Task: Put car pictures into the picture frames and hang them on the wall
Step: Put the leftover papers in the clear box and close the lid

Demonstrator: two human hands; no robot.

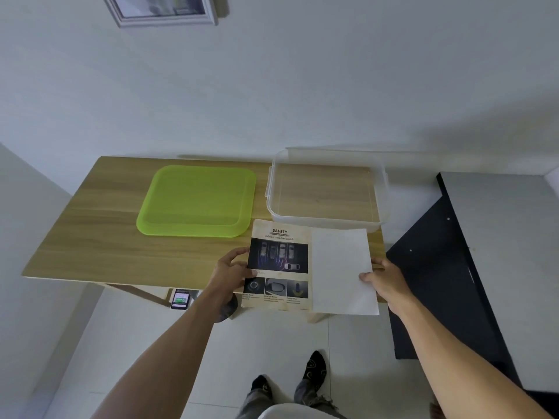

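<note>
Though yellowed, car picture [279,266] flat.

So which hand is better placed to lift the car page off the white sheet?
Left, probably. The left hand already grips the car page at its left edge, while the right hand holds the white sheet, which overlaps the page's right side.

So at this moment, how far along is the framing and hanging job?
Done: one grey picture frame already hangs on the wall, though its contents are unclear. In hand: the left hand holds a car safety page and the right hand a blank white sheet, over the table edge. Left: no empty frame is visible, so this page remains to be framed and hung.
</note>
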